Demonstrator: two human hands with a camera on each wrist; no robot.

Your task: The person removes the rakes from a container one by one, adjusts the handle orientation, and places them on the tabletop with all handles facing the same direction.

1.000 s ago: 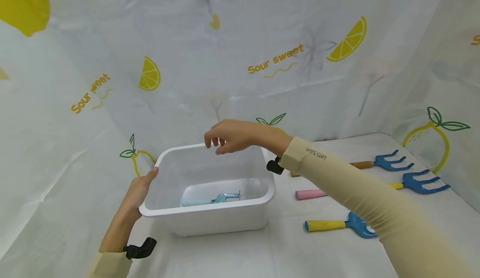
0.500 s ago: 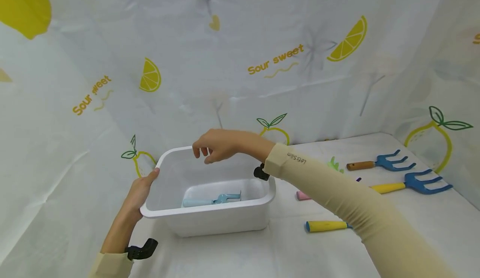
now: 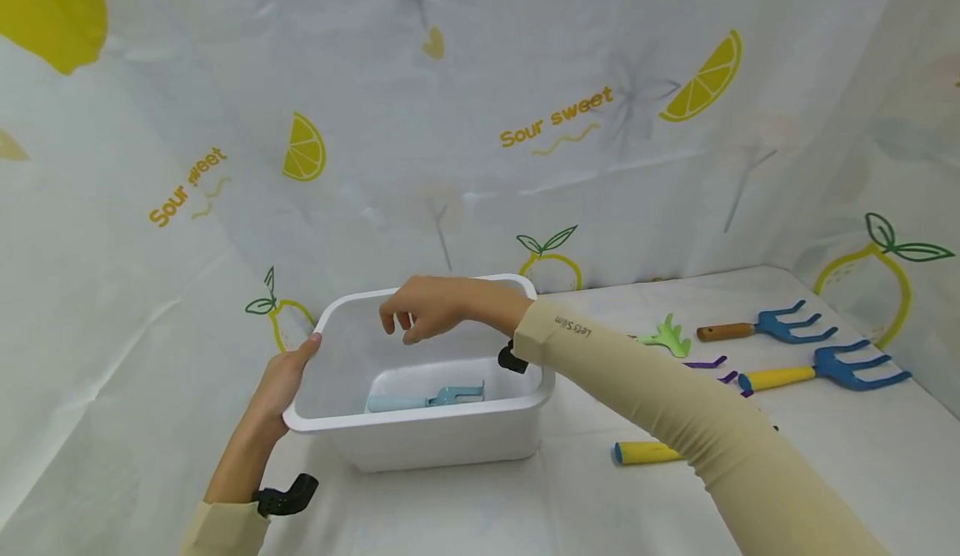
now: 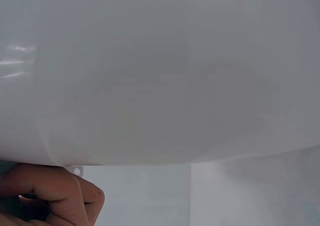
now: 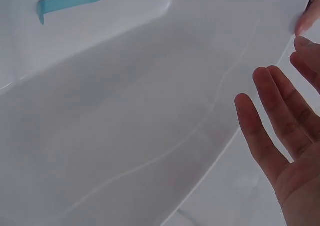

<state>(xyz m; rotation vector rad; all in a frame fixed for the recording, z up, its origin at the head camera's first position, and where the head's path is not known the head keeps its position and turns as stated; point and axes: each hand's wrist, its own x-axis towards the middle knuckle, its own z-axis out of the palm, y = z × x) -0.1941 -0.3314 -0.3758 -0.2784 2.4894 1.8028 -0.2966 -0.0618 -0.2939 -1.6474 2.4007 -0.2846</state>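
Note:
A white plastic basin stands on the covered table. My left hand grips its left end, thumb over the rim; in the left wrist view the curled fingers sit at the edge of the basin wall. Over the basin hovers my right hand, fingers loosely bent, and the right wrist view shows nothing held by that hand. On the basin floor lies a light blue hand rake, whose tines also show in the right wrist view.
On the table to the right lie a blue rake with a brown handle, a blue rake with a yellow handle and a green hand rake. My right sleeve partly covers purple tines and another yellow handle.
My right hand has moved left and down over the basin. Its sleeve has shifted too, uncovering the green rake and purple tines. The left hand keeps its grip on the rim.

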